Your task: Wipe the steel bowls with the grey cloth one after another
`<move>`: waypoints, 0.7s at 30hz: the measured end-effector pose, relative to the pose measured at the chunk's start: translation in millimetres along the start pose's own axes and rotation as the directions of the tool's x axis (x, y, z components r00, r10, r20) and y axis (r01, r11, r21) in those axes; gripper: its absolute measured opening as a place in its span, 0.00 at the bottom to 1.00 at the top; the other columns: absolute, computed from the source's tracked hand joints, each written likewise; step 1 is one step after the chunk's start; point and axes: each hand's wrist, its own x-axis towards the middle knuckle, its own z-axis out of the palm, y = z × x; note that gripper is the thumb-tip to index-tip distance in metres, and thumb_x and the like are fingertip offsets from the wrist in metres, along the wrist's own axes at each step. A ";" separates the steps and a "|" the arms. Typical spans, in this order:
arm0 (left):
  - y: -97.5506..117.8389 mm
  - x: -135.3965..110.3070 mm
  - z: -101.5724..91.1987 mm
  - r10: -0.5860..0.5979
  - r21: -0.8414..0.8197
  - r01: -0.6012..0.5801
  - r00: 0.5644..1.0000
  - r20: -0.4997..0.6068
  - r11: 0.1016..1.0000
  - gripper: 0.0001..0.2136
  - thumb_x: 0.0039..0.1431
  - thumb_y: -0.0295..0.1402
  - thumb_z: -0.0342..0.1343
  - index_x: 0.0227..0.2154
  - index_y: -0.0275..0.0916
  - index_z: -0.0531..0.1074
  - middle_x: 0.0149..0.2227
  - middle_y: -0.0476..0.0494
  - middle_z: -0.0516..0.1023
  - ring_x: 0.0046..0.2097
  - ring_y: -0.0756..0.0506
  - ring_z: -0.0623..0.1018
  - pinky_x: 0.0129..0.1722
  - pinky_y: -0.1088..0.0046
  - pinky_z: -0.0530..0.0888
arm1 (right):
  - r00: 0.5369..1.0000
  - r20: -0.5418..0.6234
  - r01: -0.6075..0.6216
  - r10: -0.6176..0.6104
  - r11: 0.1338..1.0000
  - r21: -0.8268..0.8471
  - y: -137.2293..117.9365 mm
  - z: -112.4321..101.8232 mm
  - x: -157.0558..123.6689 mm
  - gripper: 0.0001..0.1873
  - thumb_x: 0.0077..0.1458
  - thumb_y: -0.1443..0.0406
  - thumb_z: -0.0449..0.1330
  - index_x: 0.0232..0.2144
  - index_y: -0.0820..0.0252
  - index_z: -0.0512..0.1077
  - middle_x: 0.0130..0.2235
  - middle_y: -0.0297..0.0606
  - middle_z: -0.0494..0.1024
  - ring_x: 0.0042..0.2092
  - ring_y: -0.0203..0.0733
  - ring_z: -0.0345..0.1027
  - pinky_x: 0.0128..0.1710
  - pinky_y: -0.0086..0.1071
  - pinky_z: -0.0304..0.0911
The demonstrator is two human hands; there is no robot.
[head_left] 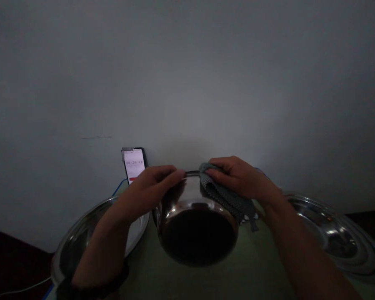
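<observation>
A shiny steel pot (196,227) is tilted on its side in the middle, its dark bottom facing me. My left hand (150,189) grips the pot's upper left rim with its fingers curled over the edge. My right hand (236,177) presses a grey knitted cloth (226,198) against the pot's upper right side, fingers closed on the cloth. Part of the cloth hangs down the pot's right flank.
A wide steel plate (81,239) lies at the left under my left forearm, and another steel plate (337,237) lies at the right. A phone (134,164) with a lit screen leans against the pale wall behind. A pale green tabletop (206,279) lies below.
</observation>
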 end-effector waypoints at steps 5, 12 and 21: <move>7.5 1.5 10.9 0.118 0.260 -0.132 0.991 0.068 0.956 0.17 0.59 0.42 0.50 0.19 0.37 0.66 0.18 0.54 0.62 0.21 0.54 0.62 0.19 0.79 0.58 | 0.998 0.000 0.062 -0.062 0.992 -0.112 -6.8 8.3 1.2 0.14 0.59 0.59 0.50 0.25 0.60 0.66 0.23 0.29 0.66 0.26 0.31 0.56 0.27 0.28 0.51; -2.9 6.1 1.2 -0.021 -0.147 0.002 0.992 -0.127 0.989 0.14 0.54 0.42 0.57 0.20 0.38 0.71 0.16 0.53 0.66 0.18 0.54 0.64 0.17 0.79 0.59 | 0.982 -0.145 0.093 -0.119 0.980 -0.174 -0.6 2.3 1.2 0.16 0.60 0.58 0.50 0.24 0.60 0.64 0.21 0.27 0.63 0.24 0.29 0.55 0.25 0.27 0.49; 3.5 11.4 6.7 -0.303 -0.641 -0.132 0.798 -0.521 0.756 0.11 0.55 0.32 0.57 0.19 0.36 0.73 0.17 0.53 0.72 0.19 0.54 0.69 0.20 0.78 0.67 | 0.799 -0.597 0.043 0.066 0.985 0.166 10.1 16.0 6.7 0.17 0.59 0.55 0.50 0.23 0.58 0.63 0.22 0.28 0.60 0.26 0.32 0.52 0.25 0.29 0.50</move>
